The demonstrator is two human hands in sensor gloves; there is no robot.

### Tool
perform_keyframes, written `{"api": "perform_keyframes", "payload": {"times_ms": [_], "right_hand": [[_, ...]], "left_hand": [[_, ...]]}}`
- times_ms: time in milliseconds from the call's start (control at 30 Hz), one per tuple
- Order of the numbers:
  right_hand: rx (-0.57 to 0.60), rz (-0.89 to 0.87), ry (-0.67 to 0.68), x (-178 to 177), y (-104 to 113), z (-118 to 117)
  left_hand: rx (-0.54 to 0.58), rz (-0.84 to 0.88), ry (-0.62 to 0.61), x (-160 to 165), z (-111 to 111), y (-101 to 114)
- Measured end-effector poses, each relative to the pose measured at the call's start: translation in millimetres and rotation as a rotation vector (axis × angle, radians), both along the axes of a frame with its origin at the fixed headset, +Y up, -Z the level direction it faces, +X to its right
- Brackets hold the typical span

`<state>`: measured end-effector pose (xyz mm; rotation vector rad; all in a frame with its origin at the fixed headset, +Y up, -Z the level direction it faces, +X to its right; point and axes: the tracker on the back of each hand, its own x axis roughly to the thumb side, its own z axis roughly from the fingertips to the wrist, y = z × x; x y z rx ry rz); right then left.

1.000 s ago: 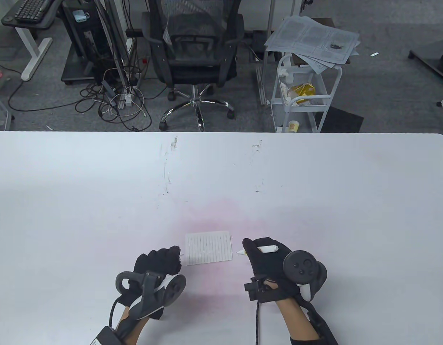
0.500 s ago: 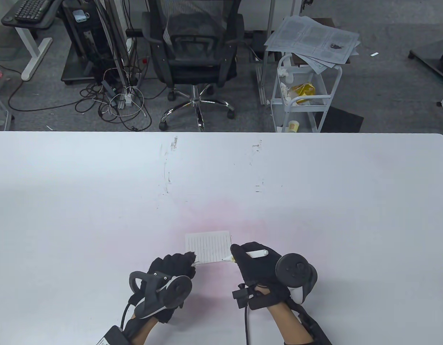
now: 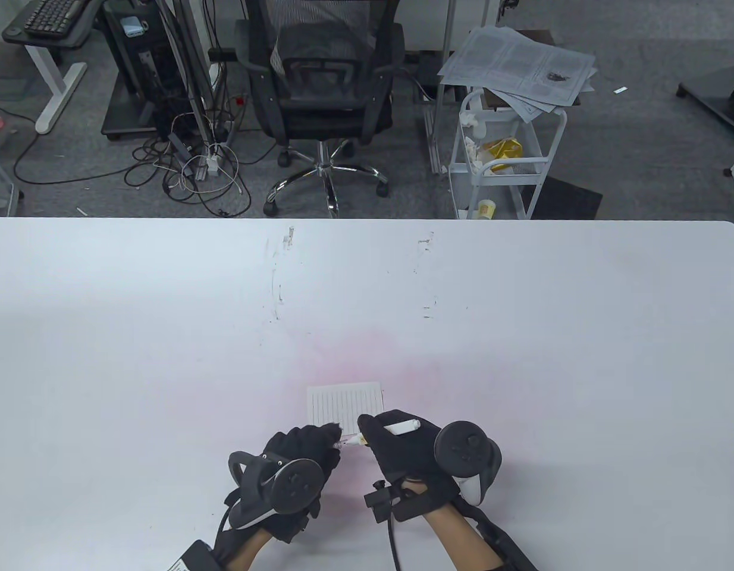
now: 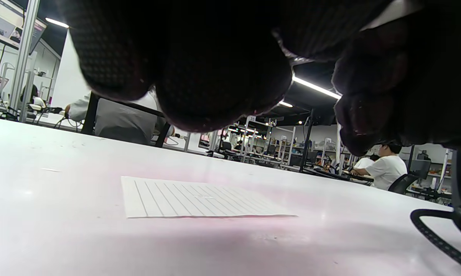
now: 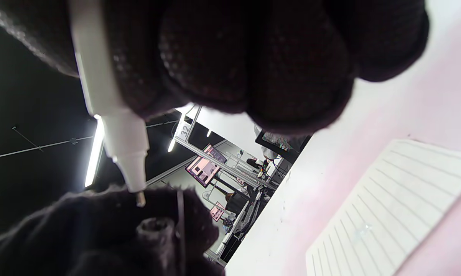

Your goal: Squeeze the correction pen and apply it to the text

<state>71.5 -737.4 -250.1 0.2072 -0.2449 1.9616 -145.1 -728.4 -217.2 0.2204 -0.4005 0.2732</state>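
While the correction pen (image 3: 397,428) is gripped in the curled fingers of the right hand (image 3: 411,455), its tip is pointed leftward and held just in front of the left hand (image 3: 301,455), above the table's surface and at the near edge of the lined paper (image 3: 345,407). From the right wrist view the pen's nib (image 5: 139,199) is seen close to a small dark cap (image 5: 153,227) that appears to be held in the left hand's fingers, though whether nib and cap touch cannot be told. The left hand is closed into a loose fist. The paper is laid flat near the front edge of the white table (image 3: 521,333), whose surface is marked by a faint pink stain around the sheet and scuffs farther back. A wide bare stretch of tabletop is left beyond the paper and to both sides. Past the far edge, an office chair (image 3: 322,89), tangled floor cables (image 3: 194,172) and a white cart (image 3: 504,160) topped with printed sheets are seen on grey carpet.
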Motion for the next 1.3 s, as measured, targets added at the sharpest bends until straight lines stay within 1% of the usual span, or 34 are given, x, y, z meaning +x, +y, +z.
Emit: {"api": "perform_keyframes", "payload": {"times_ms": [467,700,833,900,1033,1133,1300], "right_hand": [[-0.016,0.013,0.026,-7,-2,1],[-0.034,-0.011,0.041,-9,-4,0],[-0.039,-0.05,0.076,-8,-4,-2],[-0.045,-0.059,0.09,-8,-5,-3],[-0.049,-0.04,0.109,-9,-6,-4],[-0.043,-0.083,0.086,-9,-7,-3],[-0.056,-0.115,0.098,-10,-11,-5]], "left_hand": [[-0.005,0.062,-0.032,1,2,0],[-0.005,0.073,-0.038,1,3,0],[-0.041,0.135,-0.05,-2,1,0],[-0.036,0.131,-0.054,-2,2,1],[0.013,0.068,-0.051,0,5,2],[0.019,0.095,-0.056,0,7,4],[0.013,0.107,-0.061,1,7,4]]}}
